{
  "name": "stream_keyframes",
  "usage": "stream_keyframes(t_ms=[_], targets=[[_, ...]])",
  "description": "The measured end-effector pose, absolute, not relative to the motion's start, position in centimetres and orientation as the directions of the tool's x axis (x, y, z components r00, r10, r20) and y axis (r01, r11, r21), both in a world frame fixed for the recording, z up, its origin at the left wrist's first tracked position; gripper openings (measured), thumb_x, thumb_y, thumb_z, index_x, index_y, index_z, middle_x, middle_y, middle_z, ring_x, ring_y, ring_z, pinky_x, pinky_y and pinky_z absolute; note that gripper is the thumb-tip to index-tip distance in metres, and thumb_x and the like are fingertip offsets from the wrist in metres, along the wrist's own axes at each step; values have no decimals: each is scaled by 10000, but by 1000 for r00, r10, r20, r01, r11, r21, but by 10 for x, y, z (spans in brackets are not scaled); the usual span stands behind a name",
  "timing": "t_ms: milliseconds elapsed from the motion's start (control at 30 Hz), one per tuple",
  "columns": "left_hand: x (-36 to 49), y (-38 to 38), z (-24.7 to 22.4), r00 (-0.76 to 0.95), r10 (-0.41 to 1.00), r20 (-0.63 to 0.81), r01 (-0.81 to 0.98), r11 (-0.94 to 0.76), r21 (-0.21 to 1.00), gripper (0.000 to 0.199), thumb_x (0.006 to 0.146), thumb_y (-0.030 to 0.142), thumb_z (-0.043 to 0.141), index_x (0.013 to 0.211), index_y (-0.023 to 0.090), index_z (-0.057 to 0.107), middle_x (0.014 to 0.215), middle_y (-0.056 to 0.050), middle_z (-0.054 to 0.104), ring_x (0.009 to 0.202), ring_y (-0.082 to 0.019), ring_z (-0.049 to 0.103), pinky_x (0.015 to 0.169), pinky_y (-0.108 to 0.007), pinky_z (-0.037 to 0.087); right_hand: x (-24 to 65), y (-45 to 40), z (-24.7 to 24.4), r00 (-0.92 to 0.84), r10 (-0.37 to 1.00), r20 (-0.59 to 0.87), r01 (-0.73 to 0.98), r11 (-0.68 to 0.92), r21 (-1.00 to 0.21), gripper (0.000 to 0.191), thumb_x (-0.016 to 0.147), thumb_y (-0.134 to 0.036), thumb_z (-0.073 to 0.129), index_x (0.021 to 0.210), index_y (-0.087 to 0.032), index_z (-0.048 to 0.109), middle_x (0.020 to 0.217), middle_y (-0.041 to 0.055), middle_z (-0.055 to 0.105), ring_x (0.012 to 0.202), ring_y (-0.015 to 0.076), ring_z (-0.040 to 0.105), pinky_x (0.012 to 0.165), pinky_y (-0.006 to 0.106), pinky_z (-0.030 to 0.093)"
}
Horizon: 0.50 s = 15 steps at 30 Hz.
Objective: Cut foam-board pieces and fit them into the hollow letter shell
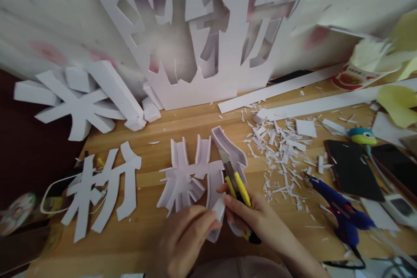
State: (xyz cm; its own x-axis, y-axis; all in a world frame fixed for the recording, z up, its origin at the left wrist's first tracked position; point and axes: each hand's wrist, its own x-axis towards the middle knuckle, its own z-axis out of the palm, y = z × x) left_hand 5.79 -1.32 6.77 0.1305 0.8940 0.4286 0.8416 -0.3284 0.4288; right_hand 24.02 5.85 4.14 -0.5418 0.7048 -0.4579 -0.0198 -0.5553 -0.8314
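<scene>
A white foam character with raised side walls (182, 182) lies on the wooden table, close to the front edge. My left hand (187, 236) is closed at its lower right end, fingers pinching a small white foam piece (219, 210). Just right of it, my right hand (250, 213) is closed around a yellow and black utility knife (239, 186). The knife's blade points up and away, over the character's right part. The fingertips of both hands are close together at the white piece.
Flat white character (107, 186) at left; thick foam pieces (81, 104) behind it. Cut-out foam board (202, 91) stands at the back. Scraps (283, 147), long strips (293, 106), a blue glue gun (342, 208), a black phone (353, 169) and a paper cup (355, 71) occupy the right.
</scene>
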Motion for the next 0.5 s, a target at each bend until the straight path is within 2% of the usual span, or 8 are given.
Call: stream_keyframes(t_ms=[100, 200, 267, 500], targets=[[33, 9, 64, 98, 903, 419, 888, -269, 372, 160, 1013, 195, 502, 1026, 240, 655, 845, 3, 773, 753, -131, 746, 737, -214, 576, 245, 63, 37, -433, 790, -435, 25, -471, -882, 536, 848, -680, 601, 1046, -182, 595, 587, -60, 501, 466, 96, 402, 435, 218, 299], [9, 36, 56, 110, 934, 340, 935, -213, 283, 211, 1022, 223, 453, 973, 207, 659, 868, -25, 772, 771, -164, 747, 726, -269, 585, 254, 64, 28, -254, 915, -314, 157, -281, -947, 393, 899, -576, 593, 1001, -198, 631, 656, -34, 533, 544, 125, 492, 487, 229, 392], [1, 47, 49, 135, 946, 296, 948, -211, 240, 215, 1016, 225, 468, 973, 200, 678, 876, -27, 767, 767, -170, 738, 708, -275, 570, 259, 62, 22, -169, 956, -239, 251, -192, -949, 314, 915, -502, 601, 1017, -206, 633, 688, -26, 557, 571, 138, 531, 517, 236, 432], [2, 54, 34, 204, 965, 163, 962, -229, 147, 271, 1005, 176, 463, 929, 205, 721, 901, -36, 739, 767, -162, 694, 668, -254, 510, 270, 55, 22, -111, 978, -174, 427, -112, -897, 260, 928, -449, 597, 1051, -220, 607, 612, -68, 512, 487, 124, 516, 468, 226, 414]])
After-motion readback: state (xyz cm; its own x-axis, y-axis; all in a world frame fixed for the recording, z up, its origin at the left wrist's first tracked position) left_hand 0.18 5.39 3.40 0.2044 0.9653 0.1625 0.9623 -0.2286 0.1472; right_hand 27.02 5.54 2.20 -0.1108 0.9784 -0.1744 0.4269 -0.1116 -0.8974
